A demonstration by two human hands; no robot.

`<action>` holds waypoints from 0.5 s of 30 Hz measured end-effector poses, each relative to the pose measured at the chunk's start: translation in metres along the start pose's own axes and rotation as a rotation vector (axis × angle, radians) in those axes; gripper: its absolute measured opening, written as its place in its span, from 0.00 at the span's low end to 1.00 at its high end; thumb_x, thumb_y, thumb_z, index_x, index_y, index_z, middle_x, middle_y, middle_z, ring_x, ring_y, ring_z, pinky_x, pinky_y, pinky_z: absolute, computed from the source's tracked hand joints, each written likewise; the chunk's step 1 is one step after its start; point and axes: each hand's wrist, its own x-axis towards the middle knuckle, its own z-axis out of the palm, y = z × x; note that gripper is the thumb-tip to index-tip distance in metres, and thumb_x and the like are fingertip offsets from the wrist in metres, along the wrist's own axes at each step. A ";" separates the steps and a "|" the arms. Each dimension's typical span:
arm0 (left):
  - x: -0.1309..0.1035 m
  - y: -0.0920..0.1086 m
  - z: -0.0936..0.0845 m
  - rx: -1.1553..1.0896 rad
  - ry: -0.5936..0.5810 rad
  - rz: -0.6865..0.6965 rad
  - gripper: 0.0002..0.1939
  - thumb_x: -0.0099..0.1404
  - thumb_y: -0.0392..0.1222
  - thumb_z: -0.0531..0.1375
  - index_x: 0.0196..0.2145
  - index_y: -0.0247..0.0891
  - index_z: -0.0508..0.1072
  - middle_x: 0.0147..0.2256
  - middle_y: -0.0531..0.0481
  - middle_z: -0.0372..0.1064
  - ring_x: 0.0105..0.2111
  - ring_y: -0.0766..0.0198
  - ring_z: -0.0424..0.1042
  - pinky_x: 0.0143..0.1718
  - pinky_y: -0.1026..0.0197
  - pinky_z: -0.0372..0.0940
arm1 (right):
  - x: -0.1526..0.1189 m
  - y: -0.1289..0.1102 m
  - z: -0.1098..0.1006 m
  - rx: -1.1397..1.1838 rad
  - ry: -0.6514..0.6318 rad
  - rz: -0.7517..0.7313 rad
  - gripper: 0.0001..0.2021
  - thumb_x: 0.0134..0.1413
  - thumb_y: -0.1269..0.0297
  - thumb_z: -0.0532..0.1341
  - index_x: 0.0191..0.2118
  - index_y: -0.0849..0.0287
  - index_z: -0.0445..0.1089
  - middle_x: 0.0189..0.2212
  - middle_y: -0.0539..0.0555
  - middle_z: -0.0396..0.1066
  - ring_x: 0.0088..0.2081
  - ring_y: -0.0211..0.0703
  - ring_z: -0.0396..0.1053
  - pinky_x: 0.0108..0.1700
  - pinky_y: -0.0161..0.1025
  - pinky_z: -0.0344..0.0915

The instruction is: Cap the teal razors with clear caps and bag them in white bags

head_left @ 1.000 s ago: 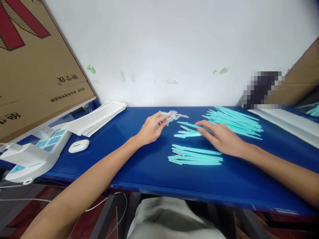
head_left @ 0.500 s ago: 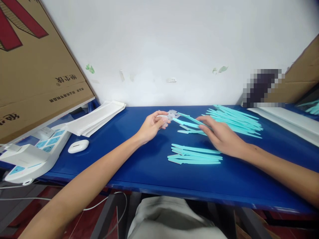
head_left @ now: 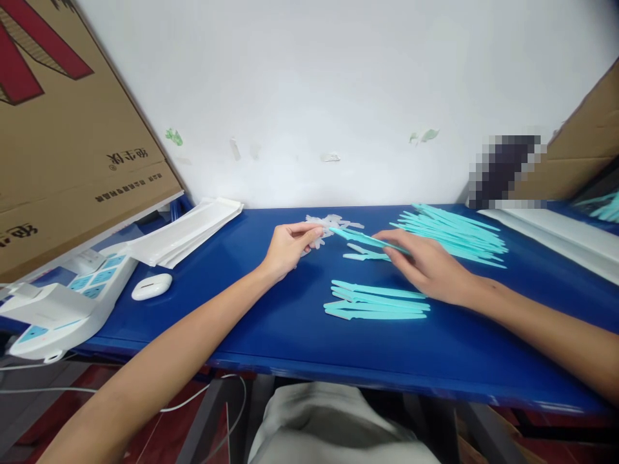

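Observation:
My right hand (head_left: pixel 418 261) is closed on a turquoise eyebrow razor (head_left: pixel 358 236), its tip pointing left. My left hand (head_left: pixel 293 246) is pinched near that tip; whatever lies between finger and thumb is too small to make out. Just behind those fingertips is a small pile of clear plastic covers (head_left: pixel 341 222). Below the held razor, a pair of turquoise razors (head_left: pixel 362 253) lies partly under my right hand. Closer to me several more razors (head_left: pixel 377 301) form a loose row, and a larger heap of razors (head_left: pixel 452 235) spreads out behind my right hand.
On the blue table (head_left: pixel 271 322), white trays (head_left: pixel 188 229) are stacked at left, near a white earbud case (head_left: pixel 151 287) and a power strip (head_left: pixel 97 303). A large cardboard box (head_left: pixel 72 142) leans at far left. Another white tray (head_left: pixel 556 241) lies at right.
My left hand has drawn slightly left and down from the clear covers, uncovering more of them. The razor in my right hand has swung lower, its tip now close to my left fingertips.

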 end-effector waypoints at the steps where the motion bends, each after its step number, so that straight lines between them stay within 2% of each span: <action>1: 0.000 0.000 0.000 -0.005 0.018 -0.007 0.24 0.54 0.55 0.73 0.40 0.32 0.83 0.35 0.42 0.78 0.25 0.70 0.66 0.26 0.65 0.61 | 0.000 0.000 0.000 0.001 0.000 -0.010 0.17 0.71 0.57 0.48 0.57 0.55 0.65 0.45 0.60 0.76 0.38 0.50 0.75 0.39 0.44 0.66; 5: 0.001 0.002 0.001 -0.054 0.032 -0.005 0.25 0.54 0.54 0.73 0.41 0.31 0.82 0.37 0.41 0.79 0.25 0.70 0.69 0.25 0.66 0.62 | 0.000 0.001 -0.001 0.017 -0.031 -0.022 0.17 0.71 0.56 0.48 0.57 0.55 0.66 0.48 0.59 0.76 0.43 0.50 0.75 0.41 0.44 0.67; 6: 0.001 0.002 0.001 -0.062 0.028 -0.004 0.24 0.54 0.53 0.73 0.41 0.31 0.81 0.37 0.40 0.79 0.25 0.69 0.70 0.25 0.66 0.62 | 0.000 0.001 -0.001 0.015 -0.049 -0.007 0.18 0.71 0.56 0.47 0.57 0.55 0.66 0.46 0.58 0.77 0.39 0.49 0.75 0.39 0.43 0.66; 8: 0.001 0.003 0.001 -0.065 0.027 -0.003 0.23 0.54 0.51 0.73 0.42 0.31 0.81 0.39 0.40 0.79 0.26 0.68 0.71 0.24 0.66 0.61 | -0.001 0.000 -0.002 0.002 -0.090 0.037 0.19 0.72 0.54 0.47 0.58 0.55 0.65 0.34 0.54 0.77 0.29 0.45 0.71 0.33 0.41 0.62; 11: 0.000 0.005 0.001 -0.041 0.035 0.000 0.23 0.55 0.49 0.72 0.44 0.31 0.81 0.37 0.41 0.79 0.26 0.67 0.73 0.23 0.67 0.60 | -0.002 -0.001 -0.003 0.005 -0.117 0.097 0.20 0.71 0.52 0.46 0.57 0.55 0.66 0.19 0.46 0.66 0.19 0.42 0.61 0.27 0.40 0.55; 13: 0.000 0.006 0.001 -0.034 0.032 0.000 0.25 0.55 0.48 0.72 0.47 0.31 0.79 0.33 0.44 0.78 0.25 0.66 0.73 0.23 0.67 0.59 | -0.002 -0.003 -0.004 0.023 -0.114 0.127 0.19 0.71 0.51 0.47 0.54 0.56 0.67 0.16 0.44 0.61 0.18 0.42 0.59 0.27 0.40 0.54; 15: 0.000 0.006 0.001 -0.048 0.019 0.002 0.27 0.55 0.48 0.72 0.50 0.32 0.78 0.32 0.46 0.77 0.25 0.65 0.74 0.23 0.67 0.59 | -0.001 -0.004 -0.004 0.042 -0.116 0.151 0.18 0.70 0.51 0.47 0.49 0.55 0.69 0.16 0.44 0.61 0.18 0.41 0.59 0.27 0.40 0.53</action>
